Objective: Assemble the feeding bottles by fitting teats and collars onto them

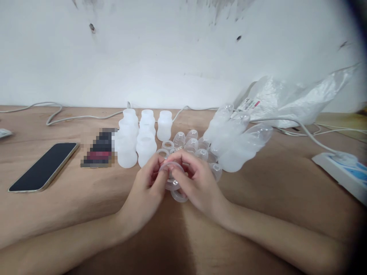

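Note:
Both of my hands meet over the middle of the table. My left hand [150,179] and my right hand [195,181] are closed on a clear round bottle ring [172,185], thumbs pressing at its opening. Fingers hide part of it, so I cannot tell whether a teat sits inside. Another clear ring [179,196] lies just below the hands. Beyond the fingers are more rings [168,144] and several clear dome-shaped caps [191,145]. Frosted white bottles [126,149] stand upright in rows behind my left hand. To the right, bottles with clear caps [237,151] lean together at a tilt.
A phone [44,167] lies at the left, beside a blurred-out dark object [99,149]. A white power strip [341,168] is at the right, with a cable [304,130] running to it. A plastic bag [286,99] rests against the wall.

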`<state>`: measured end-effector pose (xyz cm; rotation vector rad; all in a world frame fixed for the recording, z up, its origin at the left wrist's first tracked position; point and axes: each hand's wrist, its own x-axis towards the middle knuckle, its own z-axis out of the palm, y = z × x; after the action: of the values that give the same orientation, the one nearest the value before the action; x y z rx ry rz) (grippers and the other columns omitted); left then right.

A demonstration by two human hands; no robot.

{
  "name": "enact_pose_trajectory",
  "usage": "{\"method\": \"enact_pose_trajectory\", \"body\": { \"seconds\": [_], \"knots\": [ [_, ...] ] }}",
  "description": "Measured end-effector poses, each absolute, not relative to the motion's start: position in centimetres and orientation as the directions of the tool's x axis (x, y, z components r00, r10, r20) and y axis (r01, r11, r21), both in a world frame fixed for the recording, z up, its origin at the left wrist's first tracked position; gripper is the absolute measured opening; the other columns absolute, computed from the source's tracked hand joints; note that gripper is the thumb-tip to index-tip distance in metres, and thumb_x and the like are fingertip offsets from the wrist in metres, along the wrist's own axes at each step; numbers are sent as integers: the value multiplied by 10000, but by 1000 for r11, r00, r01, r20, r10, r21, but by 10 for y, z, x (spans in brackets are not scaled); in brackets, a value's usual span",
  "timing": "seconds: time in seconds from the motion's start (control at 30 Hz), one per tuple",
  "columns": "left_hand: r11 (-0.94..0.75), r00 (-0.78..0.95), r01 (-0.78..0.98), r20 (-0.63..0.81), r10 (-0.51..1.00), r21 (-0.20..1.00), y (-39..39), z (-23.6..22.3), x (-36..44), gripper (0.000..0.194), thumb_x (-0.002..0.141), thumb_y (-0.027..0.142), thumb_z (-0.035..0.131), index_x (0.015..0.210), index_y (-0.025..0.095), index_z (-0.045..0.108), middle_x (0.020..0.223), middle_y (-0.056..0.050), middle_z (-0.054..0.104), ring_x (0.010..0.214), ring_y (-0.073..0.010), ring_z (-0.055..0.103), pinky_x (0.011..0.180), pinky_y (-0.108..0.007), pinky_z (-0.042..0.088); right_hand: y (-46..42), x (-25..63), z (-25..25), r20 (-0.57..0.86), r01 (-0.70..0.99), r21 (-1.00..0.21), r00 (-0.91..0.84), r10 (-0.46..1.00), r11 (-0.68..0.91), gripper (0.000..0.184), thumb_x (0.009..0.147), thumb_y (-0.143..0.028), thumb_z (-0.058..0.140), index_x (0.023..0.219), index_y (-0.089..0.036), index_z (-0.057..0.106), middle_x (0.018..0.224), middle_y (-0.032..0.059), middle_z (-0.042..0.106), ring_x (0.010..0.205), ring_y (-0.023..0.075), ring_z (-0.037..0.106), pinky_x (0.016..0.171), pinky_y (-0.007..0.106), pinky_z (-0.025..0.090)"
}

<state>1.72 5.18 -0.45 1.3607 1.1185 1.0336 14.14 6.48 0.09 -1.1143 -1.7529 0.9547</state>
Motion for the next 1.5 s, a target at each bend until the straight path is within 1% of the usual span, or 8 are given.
{"method": "enact_pose_trajectory", "body": {
  "seconds": [0.27,0.43,0.57,0.83,1.0,1.13,1.37,1.5],
  "knots": [
    [-9,112,79,0,994,997,55,0,15,222,879,376,400,735,207,408,559,84,406,414,-45,359,369,-149,295,65,148,11,98,379,-890,-388,916,256,264,885,-295,375,1086,-180,502,539,-48,512,408,89,525,429,208,428],
    [-110,142,155,88,986,982,57,1,11,204,858,355,456,735,197,418,555,85,397,385,-33,316,363,-164,253,70,153,13,281,474,-743,-420,863,472,256,869,-221,394,1018,-214,602,732,-10,626,520,83,554,515,213,438],
    [-116,150,145,94,984,983,56,0,12,200,859,344,453,730,200,400,506,95,356,362,-36,297,369,-173,242,71,155,14,330,515,-667,-443,834,538,277,854,-180,396,1025,-207,612,730,-14,640,570,91,542,501,200,397],
    [-109,144,124,91,985,986,51,0,14,224,861,341,439,702,204,361,539,96,364,352,-27,320,365,-171,264,68,153,16,310,480,-710,-445,840,516,243,835,-160,404,901,-180,637,748,0,636,639,105,557,484,190,388],
    [-98,150,102,82,985,990,51,-2,13,205,858,306,444,705,198,361,610,87,409,369,-12,345,366,-160,290,69,154,16,298,470,-727,-439,847,500,242,823,-166,429,916,-191,651,639,-11,592,657,125,581,503,202,416],
    [-69,159,87,55,986,994,53,-3,13,212,861,307,443,701,194,358,606,87,391,373,-10,347,353,-147,297,70,154,15,285,475,-727,-449,847,496,228,823,-163,428,893,-198,642,673,-6,606,657,126,583,529,217,428],
    [-30,102,39,26,994,999,55,-4,15,197,871,362,417,758,211,360,602,90,403,362,-20,355,298,-122,327,65,152,17,150,507,-788,-392,908,349,184,848,-265,420,1015,-191,438,559,-38,577,451,108,509,454,227,394],
    [-43,177,61,32,984,997,54,-2,13,211,840,398,467,781,215,381,661,60,452,476,-67,477,288,-122,373,69,155,22,244,594,-665,-400,883,453,136,842,-216,418,913,-214,534,604,-30,585,505,107,524,479,225,386]
  ]
}}
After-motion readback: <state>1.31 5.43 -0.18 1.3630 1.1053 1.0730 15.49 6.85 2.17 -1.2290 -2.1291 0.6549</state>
